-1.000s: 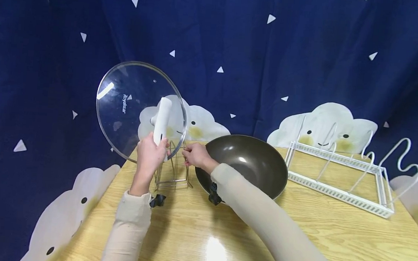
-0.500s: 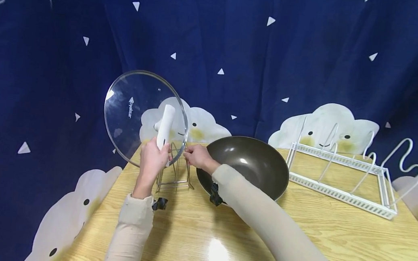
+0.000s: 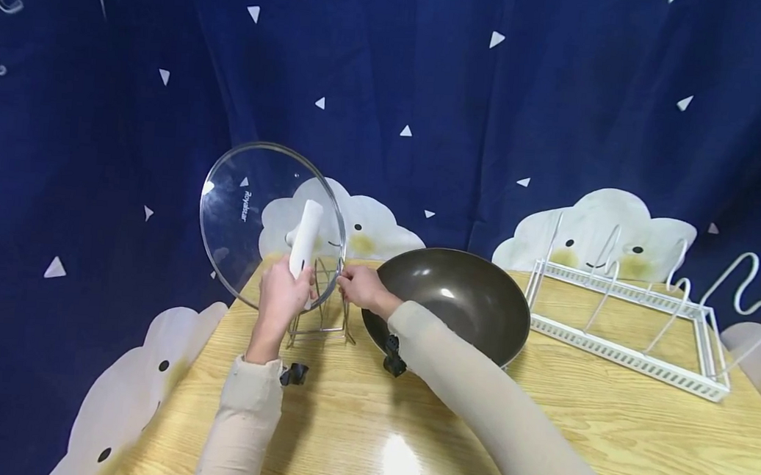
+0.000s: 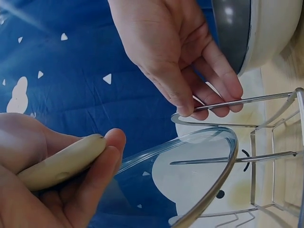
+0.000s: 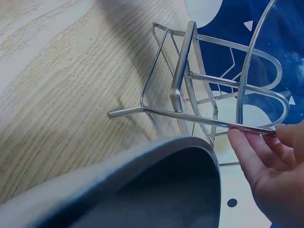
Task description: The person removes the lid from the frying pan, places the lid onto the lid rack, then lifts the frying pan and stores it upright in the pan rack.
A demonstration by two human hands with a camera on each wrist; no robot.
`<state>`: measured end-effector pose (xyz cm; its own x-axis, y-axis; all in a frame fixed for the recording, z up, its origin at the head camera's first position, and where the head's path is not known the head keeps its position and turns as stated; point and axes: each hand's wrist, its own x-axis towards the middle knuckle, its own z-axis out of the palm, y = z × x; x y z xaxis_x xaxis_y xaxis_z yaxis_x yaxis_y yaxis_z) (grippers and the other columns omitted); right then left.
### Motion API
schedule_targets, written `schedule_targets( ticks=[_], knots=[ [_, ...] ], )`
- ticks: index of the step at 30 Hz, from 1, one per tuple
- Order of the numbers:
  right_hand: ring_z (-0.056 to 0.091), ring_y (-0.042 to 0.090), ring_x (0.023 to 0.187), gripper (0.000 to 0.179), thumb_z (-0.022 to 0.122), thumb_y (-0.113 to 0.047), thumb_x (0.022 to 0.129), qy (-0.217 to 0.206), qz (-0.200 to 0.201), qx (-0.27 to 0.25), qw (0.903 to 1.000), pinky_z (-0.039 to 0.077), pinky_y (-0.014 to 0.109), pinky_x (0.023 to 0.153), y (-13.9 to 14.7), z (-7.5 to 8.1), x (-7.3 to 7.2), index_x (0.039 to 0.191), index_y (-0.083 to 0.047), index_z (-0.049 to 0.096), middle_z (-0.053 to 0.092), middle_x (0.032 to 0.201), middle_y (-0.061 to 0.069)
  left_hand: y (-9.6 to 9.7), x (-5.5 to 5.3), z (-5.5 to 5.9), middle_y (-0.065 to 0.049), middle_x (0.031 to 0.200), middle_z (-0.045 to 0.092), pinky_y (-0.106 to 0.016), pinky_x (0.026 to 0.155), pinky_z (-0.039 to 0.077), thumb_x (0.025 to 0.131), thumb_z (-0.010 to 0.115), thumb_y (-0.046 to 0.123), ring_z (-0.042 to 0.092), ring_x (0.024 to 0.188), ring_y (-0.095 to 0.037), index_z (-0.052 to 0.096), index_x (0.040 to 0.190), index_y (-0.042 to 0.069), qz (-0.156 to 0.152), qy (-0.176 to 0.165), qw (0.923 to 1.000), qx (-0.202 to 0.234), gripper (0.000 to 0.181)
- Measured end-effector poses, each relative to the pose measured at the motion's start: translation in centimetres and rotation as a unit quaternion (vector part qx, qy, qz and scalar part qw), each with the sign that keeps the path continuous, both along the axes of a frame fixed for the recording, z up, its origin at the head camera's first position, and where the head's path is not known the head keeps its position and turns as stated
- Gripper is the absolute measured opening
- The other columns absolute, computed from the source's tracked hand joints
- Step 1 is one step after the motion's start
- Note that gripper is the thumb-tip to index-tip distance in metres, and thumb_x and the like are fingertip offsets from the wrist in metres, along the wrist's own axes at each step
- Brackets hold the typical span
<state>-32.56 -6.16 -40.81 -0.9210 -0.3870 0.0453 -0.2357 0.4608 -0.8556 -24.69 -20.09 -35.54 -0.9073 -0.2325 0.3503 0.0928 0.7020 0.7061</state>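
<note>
My left hand (image 3: 280, 289) grips the white bar handle (image 3: 307, 232) of a large round glass pot lid (image 3: 248, 239), held nearly upright. The lid's metal-edged rim (image 4: 223, 178) reaches in among the upright loops of a small metal wire rack (image 5: 182, 71). With thumb and fingertips, my right hand (image 3: 362, 288) pinches the near-side top wire of that rack, as the left wrist view (image 4: 161, 52) shows from the other side. Just right of the rack sits a dark-lined wok (image 3: 462, 295), partly behind my right forearm.
On the right of the wooden table (image 3: 341, 426) stands a white rack (image 3: 624, 352) with tall wavy dividers. A dark blue curtain (image 3: 379, 61) with white triangles and clouds hangs behind and to the left.
My left hand has lowered the lid and brought it slightly right, deeper toward the wire rack. The right hand keeps its pinch on the rack. The head view has shifted slightly.
</note>
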Motion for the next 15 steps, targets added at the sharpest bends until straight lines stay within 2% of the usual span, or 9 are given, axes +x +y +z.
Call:
schedule_targets(
  ticks=[1, 4, 8, 11, 15],
  knots=[
    [0.051, 0.011, 0.056, 0.021, 0.048, -0.012, 0.099, 0.001, 0.003, 0.001, 1.0000, 0.040, 0.019, 0.048, 0.0, 0.0, 0.0, 0.088, 0.000, 0.061, 0.064, 0.087, 0.023, 0.0, 0.0, 0.0, -0.010, 0.076, 0.069, -0.032, 0.053, 0.050, 0.092, 0.059, 0.018, 0.062, 0.053, -0.016, 0.060, 0.096, 0.001, -0.001, -0.004, 1.0000, 0.003, 0.017],
    [0.059, 0.024, 0.062, 0.023, 0.047, -0.011, 0.100, 0.002, 0.012, 0.001, 0.9999, 0.040, 0.019, 0.048, -0.1, -0.1, -0.1, 0.093, 0.005, 0.061, 0.064, 0.088, 0.024, -0.1, -0.1, -0.2, -0.011, 0.078, 0.069, -0.032, 0.051, 0.050, 0.092, 0.059, 0.018, 0.063, 0.053, -0.015, 0.060, 0.098, 0.001, -0.003, -0.021, 0.9997, 0.009, 0.018],
    [0.062, 0.036, 0.076, 0.026, 0.046, -0.011, 0.100, -0.006, 0.021, -0.009, 0.9997, 0.042, 0.018, 0.049, -0.1, -0.1, 0.0, 0.099, 0.011, 0.059, 0.063, 0.090, 0.028, -0.1, -0.1, -0.6, -0.009, 0.074, 0.067, -0.031, 0.051, 0.049, 0.092, 0.059, 0.018, 0.062, 0.052, -0.014, 0.060, 0.097, 0.001, 0.001, -0.030, 0.9995, -0.005, 0.018],
    [0.060, 0.028, 0.069, 0.027, 0.046, -0.012, 0.100, -0.003, 0.021, -0.007, 0.9998, 0.042, 0.018, 0.049, -0.2, 0.0, 0.1, 0.099, 0.012, 0.059, 0.064, 0.089, 0.027, -0.1, -0.1, -0.8, -0.008, 0.072, 0.066, -0.031, 0.049, 0.049, 0.091, 0.060, 0.017, 0.061, 0.049, -0.014, 0.059, 0.096, 0.000, -0.001, -0.029, 0.9995, -0.008, 0.018],
    [0.061, 0.028, 0.069, 0.026, 0.046, -0.012, 0.100, 0.009, 0.019, 0.005, 0.9998, 0.044, 0.020, 0.050, -0.2, -0.1, 0.1, 0.096, 0.009, 0.060, 0.064, 0.081, 0.020, -0.2, -0.2, -1.1, -0.010, 0.074, 0.066, -0.030, 0.047, 0.049, 0.091, 0.060, 0.016, 0.061, 0.049, -0.014, 0.058, 0.098, -0.002, -0.007, -0.040, 0.9992, -0.006, 0.020]
  ],
)
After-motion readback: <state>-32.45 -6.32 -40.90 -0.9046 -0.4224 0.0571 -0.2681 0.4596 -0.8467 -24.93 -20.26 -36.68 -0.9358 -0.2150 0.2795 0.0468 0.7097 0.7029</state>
